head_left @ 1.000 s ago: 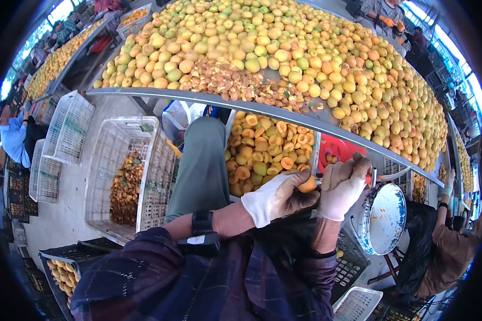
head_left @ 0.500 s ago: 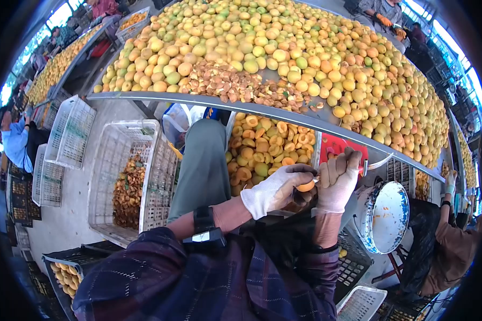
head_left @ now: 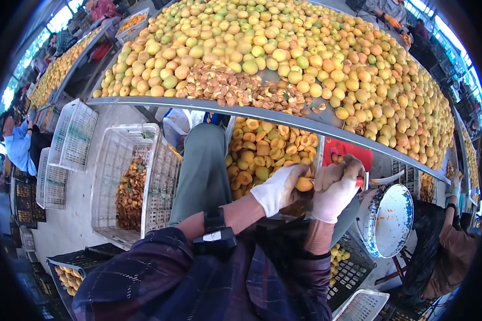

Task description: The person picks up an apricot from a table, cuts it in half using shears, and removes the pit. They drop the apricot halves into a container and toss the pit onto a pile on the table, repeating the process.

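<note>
My left hand (head_left: 281,188), in a white glove with darkened fingers, is closed around an orange apricot (head_left: 304,184). Close beside it, my right hand (head_left: 334,188), gloved alike, is wrapped around a tool with a red handle (head_left: 360,181). The handle's end sticks out on the right of the fist; the tool's working end is hidden, so its exact kind does not show. Both hands are above a crate of halved apricots (head_left: 270,140), just in front of the metal table edge (head_left: 241,109).
Whole apricots (head_left: 284,48) and a heap of pits (head_left: 225,85) cover the table. A white crate (head_left: 99,187) holding brown scraps stands left. Right are a paint-chipped bucket (head_left: 391,220) and a seated person (head_left: 452,246). Something red (head_left: 348,152) lies under the table edge.
My right hand has moved lower, with the red-handled tool still in it. My left hand has turned, and more of its apricot shows. The view has shifted slightly.
</note>
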Available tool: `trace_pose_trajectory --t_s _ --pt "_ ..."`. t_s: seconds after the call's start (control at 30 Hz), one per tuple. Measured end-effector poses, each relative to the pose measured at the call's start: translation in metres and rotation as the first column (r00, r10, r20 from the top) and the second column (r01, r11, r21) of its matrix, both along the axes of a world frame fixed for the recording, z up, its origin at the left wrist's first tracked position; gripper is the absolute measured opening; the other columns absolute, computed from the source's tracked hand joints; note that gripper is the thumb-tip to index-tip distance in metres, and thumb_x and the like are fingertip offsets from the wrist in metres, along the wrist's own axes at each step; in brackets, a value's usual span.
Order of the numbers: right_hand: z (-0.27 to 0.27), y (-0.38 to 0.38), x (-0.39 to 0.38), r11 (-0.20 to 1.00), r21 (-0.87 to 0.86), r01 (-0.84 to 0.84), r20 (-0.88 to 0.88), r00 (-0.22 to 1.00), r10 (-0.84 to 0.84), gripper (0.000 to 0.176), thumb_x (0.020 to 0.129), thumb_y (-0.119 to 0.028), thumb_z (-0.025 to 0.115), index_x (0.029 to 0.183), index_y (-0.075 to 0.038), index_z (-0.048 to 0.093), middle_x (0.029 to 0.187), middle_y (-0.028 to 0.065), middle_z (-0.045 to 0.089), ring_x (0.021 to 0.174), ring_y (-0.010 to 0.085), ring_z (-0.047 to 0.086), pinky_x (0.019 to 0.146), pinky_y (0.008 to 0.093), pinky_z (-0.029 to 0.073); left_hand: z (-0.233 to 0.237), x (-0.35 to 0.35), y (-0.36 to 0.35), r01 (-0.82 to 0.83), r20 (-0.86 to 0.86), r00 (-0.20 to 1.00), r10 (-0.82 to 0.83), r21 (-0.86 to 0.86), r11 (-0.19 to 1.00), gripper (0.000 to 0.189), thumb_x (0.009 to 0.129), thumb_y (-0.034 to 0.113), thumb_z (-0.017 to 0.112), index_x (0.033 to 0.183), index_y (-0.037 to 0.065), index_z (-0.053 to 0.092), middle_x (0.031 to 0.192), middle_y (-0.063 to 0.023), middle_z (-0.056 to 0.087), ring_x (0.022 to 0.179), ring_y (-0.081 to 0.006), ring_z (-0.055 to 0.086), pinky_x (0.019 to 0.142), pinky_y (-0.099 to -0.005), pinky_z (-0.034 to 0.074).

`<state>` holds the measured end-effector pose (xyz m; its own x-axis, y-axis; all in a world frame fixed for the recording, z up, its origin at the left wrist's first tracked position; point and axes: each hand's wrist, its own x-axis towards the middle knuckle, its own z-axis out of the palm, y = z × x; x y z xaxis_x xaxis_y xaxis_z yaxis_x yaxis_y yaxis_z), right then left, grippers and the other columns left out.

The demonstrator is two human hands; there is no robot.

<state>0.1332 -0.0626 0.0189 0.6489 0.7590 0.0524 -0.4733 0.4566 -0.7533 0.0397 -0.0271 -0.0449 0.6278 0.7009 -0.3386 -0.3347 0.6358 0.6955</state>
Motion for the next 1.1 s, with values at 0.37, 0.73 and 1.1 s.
trace_pose_trajectory --t_s 0.37,0.73,1.1 --pt "-0.017 0.003 0.019 0.964 0.217 -0.151 -0.215 0.956 0.198 0.027 0.099 -0.034 0.046 0.096 -0.008 0.054 0.053 -0.0059 0.025 0.037 0.0057 0.023 0.032 0.022 0.022 0.05 -0.042 0.015 0.246 -0.404 0.899 -0.169 0.147 0.958 0.067 0.093 0.055 0.048 0.127 -0.003 0.047 0.112 -0.0144 0.06 0.08 -0.0178 0.062 0.072 -0.03 0.049" --pt "0.015 -0.011 0.027 0.979 0.203 -0.028 -0.102 0.994 0.049 0.031 0.1 -0.035 0.045 0.098 -0.005 0.051 0.051 -0.006 0.024 0.037 0.0073 0.021 0.034 0.0257 0.022 0.031 -0.04 -0.009 0.105 0.341 0.935 -0.098 -0.003 0.994 0.036 0.089 0.004 0.053 0.125 0.003 0.049 0.115 -0.009 0.053 0.104 -0.019 0.056 0.091 -0.0316 0.048" --pt "0.024 -0.011 -0.023 0.938 -0.058 0.342 0.28 0.907 -0.313 0.031 0.097 -0.027 0.051 0.103 0.003 0.049 0.049 -0.0009 0.035 0.036 0.0079 0.032 0.035 0.0258 0.029 0.052 -0.02 -0.032 -0.045 0.252 0.959 0.128 -0.31 0.95 0.031 0.096 0.005 0.042 0.126 -0.001 0.041 0.109 -0.0084 0.052 0.104 -0.0211 0.056 0.101 -0.0414 0.045"
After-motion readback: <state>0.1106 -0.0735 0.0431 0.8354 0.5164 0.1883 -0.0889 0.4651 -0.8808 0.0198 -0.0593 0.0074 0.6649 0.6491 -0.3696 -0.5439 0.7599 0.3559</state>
